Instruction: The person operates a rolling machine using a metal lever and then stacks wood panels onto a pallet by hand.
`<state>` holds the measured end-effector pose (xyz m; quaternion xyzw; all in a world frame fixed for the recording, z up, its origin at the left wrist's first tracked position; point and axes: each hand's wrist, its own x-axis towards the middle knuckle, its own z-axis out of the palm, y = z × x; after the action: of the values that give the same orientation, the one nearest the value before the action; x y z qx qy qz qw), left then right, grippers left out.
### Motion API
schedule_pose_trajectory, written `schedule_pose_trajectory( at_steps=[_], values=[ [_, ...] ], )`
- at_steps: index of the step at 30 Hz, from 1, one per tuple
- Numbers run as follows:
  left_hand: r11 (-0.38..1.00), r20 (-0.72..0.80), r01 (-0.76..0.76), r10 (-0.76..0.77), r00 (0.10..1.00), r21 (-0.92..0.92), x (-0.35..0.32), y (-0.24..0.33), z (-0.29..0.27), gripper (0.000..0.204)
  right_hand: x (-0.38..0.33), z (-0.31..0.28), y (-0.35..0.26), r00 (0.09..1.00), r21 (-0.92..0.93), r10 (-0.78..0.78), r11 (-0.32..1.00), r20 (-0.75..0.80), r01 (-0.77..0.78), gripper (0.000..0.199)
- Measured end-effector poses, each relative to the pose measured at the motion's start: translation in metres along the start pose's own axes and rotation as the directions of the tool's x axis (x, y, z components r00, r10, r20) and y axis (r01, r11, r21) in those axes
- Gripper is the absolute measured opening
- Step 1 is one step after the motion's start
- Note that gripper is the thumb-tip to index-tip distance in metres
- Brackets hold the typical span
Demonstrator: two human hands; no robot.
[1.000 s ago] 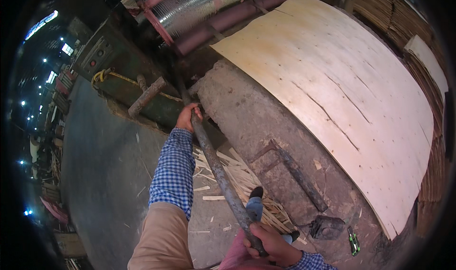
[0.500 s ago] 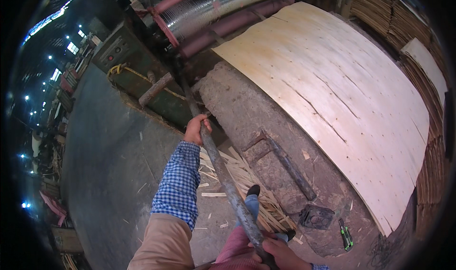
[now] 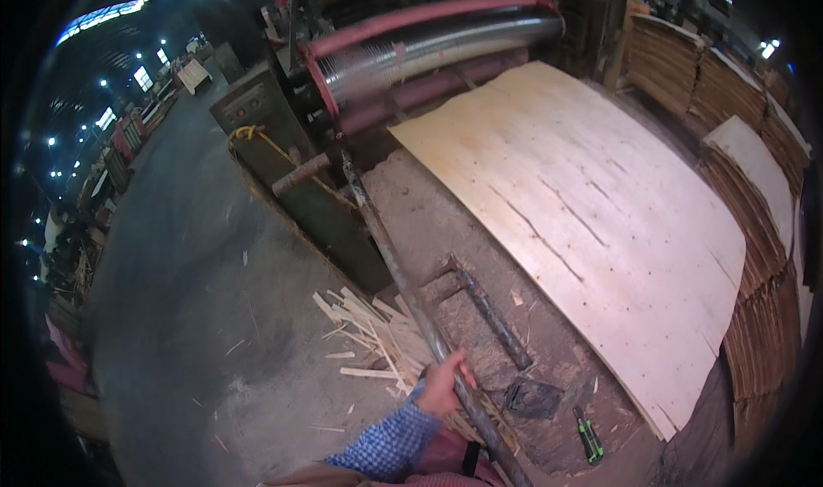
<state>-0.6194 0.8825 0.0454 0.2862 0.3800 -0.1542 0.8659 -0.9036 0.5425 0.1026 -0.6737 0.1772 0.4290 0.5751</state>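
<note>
A roller [image 3: 429,56] spans the upper centre. My left hand [image 3: 443,386] wraps the bar [image 3: 400,267]; handling it seems the step, likely needing steadiness next.

The head view looked forward and down, from above and near the left hand [image 3: 444,386]. It faced across the sheet [image 3: 591,230], from its near corner to the roller [image 3: 446,51] beyond its far edge.
</note>
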Motion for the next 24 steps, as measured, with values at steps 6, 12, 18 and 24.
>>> schedule_pose_trajectory(
  at_steps=[6, 12, 18, 24],
  values=[
    [0.992, 0.516, 0.066, -0.001, 0.857, -0.107, -0.002, 0.080, 0.081, 0.021, -0.002, 0.038, -0.082, 0.992, -0.155, 0.037, 0.986, -0.125, -0.056, 0.033],
    [0.973, 0.630, 0.034, 0.121, 0.767, -0.229, 0.064, 0.211, 0.166, 0.019, 0.050, 0.063, -0.193, 0.895, -0.313, -0.399, 0.891, -0.198, 0.328, 0.038],
    [0.975, 0.574, -0.220, 0.197, 0.795, -0.029, 0.088, 0.144, 0.168, 0.012, 0.026, 0.061, -0.168, 0.895, -0.145, -0.388, 0.920, -0.219, 0.363, 0.019],
    [0.981, 0.570, -0.184, 0.190, 0.799, -0.070, 0.082, 0.114, 0.163, 0.012, 0.004, 0.048, -0.166, 0.919, -0.093, -0.288, 0.958, -0.269, 0.272, 0.014]
  ],
)
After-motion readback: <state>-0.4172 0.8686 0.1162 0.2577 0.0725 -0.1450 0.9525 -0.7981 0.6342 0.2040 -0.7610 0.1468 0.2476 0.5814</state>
